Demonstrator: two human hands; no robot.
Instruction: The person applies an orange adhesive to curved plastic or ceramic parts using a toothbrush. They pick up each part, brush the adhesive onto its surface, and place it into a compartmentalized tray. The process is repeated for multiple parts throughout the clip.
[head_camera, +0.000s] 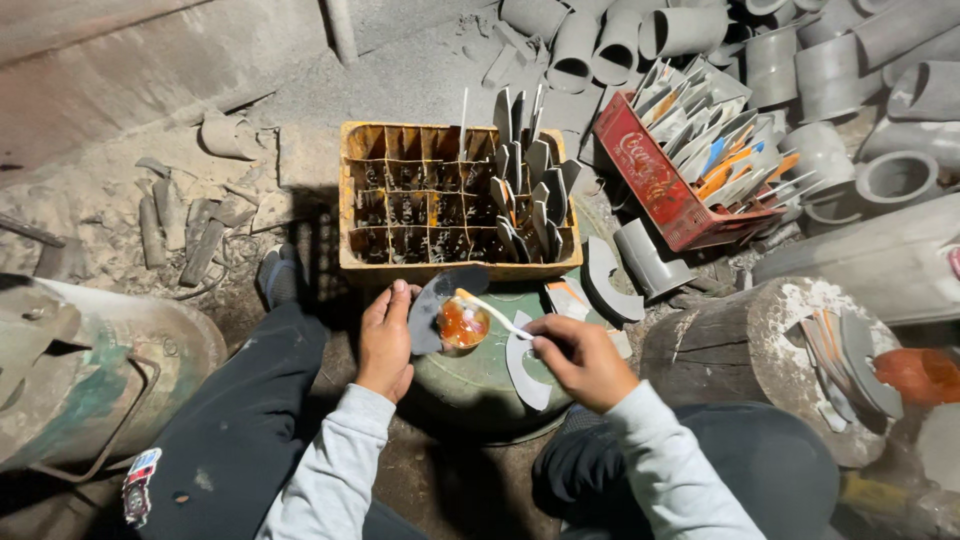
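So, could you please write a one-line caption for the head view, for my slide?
Left hand steadies a grey curved piece while the right hand dips a white stick into orange liquid.

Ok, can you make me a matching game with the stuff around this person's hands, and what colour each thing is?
Things:
1. divided crate
2. crate full of cut pieces
3. small bowl of liquid
4. round drum lid

Colours:
A. green
B. yellow
C. orange
D. red

Pairs: 1-B, 2-D, 3-C, 4-A
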